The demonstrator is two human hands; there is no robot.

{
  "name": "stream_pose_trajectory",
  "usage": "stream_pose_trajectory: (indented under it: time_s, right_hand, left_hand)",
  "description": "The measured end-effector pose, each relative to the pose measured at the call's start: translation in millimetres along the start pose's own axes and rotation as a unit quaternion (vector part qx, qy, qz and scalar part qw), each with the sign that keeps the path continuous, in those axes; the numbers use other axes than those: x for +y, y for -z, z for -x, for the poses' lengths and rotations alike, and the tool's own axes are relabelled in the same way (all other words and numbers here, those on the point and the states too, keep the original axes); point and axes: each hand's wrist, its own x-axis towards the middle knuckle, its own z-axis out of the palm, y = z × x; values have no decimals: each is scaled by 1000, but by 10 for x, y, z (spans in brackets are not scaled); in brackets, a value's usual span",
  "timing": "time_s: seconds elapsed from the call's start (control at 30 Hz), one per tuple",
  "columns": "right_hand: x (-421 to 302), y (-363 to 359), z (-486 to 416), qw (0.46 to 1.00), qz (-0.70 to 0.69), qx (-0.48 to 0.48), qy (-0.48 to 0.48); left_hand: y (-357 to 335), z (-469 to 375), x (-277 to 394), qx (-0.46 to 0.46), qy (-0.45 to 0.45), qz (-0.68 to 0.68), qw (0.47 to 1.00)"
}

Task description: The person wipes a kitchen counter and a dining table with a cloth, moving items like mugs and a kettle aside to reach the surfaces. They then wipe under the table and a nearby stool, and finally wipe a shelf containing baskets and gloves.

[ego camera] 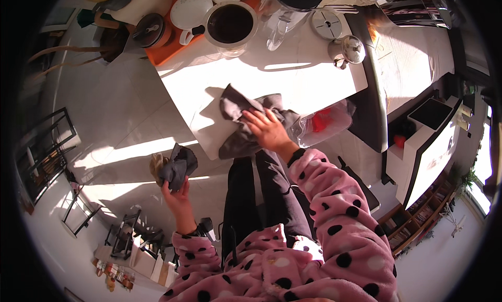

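Note:
My left hand (177,196) is raised off the left edge of the white tabletop (243,72), gripping a bunched dark grey cloth (178,166). A crumpled tan piece (157,166) sticks out beside that cloth. My right hand (270,131) rests palm down, fingers spread, on a crumpled grey cloth (239,139) near the table's front edge. Part of this cloth stands up beyond my fingers, and the palm hides some of it. Just right of it lies a clear plastic bag (333,121) with something red inside.
Toward the far side stand a coffee dripper with dark contents (229,25), an orange tray (160,57) with cups, a glass vessel (278,31), a round metal disc (326,24) and a small steel pot (349,51). A dark sofa edge (378,106) borders the table's right side.

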Motion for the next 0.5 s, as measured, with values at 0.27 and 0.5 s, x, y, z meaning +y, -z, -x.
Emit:
stream_pose_trajectory:
  time_s: [0.27,0.5]
  right_hand:
    - [1899,979,1273,975,56,45,-210]
    - [2532,831,1584,897,14,128,-422]
  left_hand:
    - [-175,5,-230,-31,24,0,999]
    - [-116,52,-296,-43,28,10,999]
